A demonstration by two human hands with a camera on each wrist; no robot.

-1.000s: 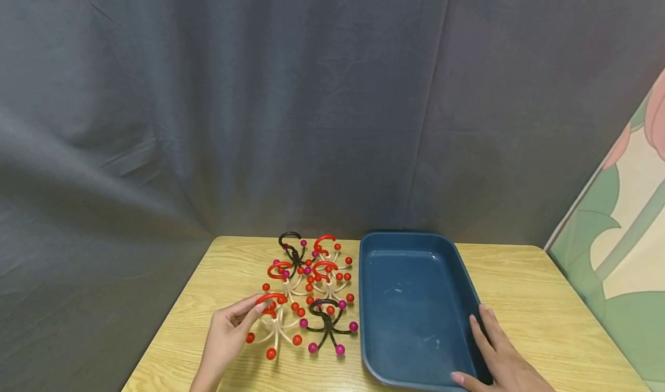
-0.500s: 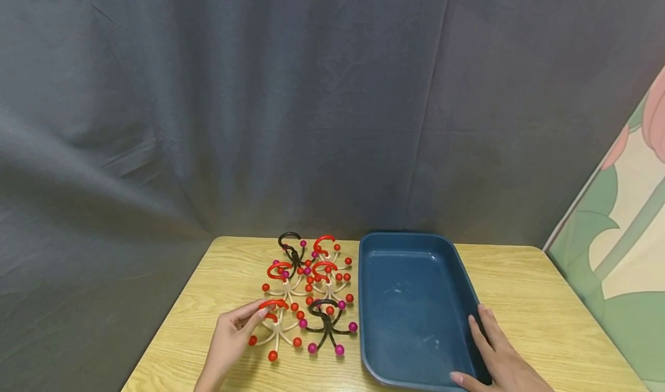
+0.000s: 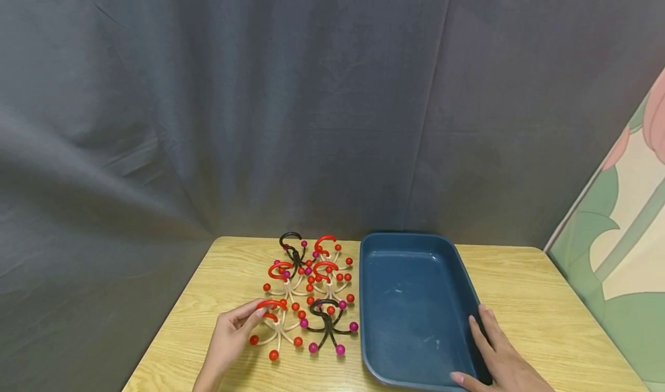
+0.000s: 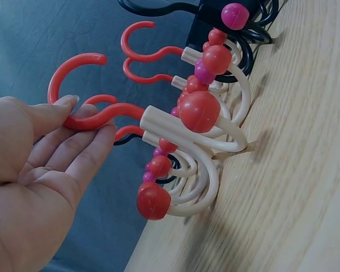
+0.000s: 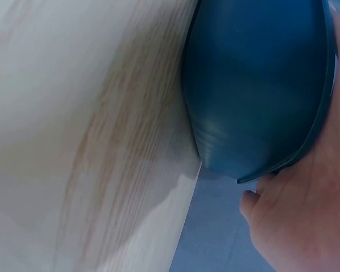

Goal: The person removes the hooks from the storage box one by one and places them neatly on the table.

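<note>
My left hand (image 3: pixel 231 328) pinches the red hook of a cream, several-armed hanger (image 3: pixel 279 327) with red balls on its arm tips. In the left wrist view, thumb and fingers (image 4: pixel 79 153) press the red hook (image 4: pixel 105 115) between them, and the hanger's curved arms (image 4: pixel 215 181) are right at the tabletop. Close to its right stands a black hanger (image 3: pixel 327 323) with magenta balls. My right hand (image 3: pixel 501 357) holds the near right corner of a blue tray (image 3: pixel 363 323), fingers along the right rim and thumb at the near rim.
Behind the held hanger stand more cream hangers (image 3: pixel 287 285) with red hooks and another black one (image 3: pixel 295 257), closely grouped left of the tray. A grey curtain (image 3: pixel 312 120) hangs along the back edge of the wooden table (image 3: pixel 176 328). A flower-patterned panel (image 3: pixel 623 224) is at the right.
The hanger in my left hand has come down slightly, its red hook lower and tilted a little differently. My right hand and the tray stay where they were.
</note>
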